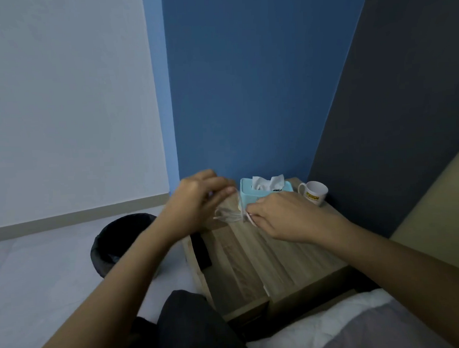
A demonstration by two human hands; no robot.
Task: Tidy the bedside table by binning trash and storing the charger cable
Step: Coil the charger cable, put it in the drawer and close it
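Note:
A white charger cable (228, 216) hangs in loose loops between my two hands above the far part of the wooden bedside table (267, 262). My left hand (198, 199) is blurred, fingers curled around the cable's left side. My right hand (276, 216) pinches the gathered loops and the white plug end near the light-blue tissue box (250, 191). A black bin (112, 246) stands on the floor left of the table, partly behind my left forearm.
A white mug (314, 192) with a yellow label stands at the table's back right corner. A drawer front with a dark handle slot (200, 251) shows on the table's left side. White bedding (337, 325) and my dark-trousered knee (188, 327) lie in front.

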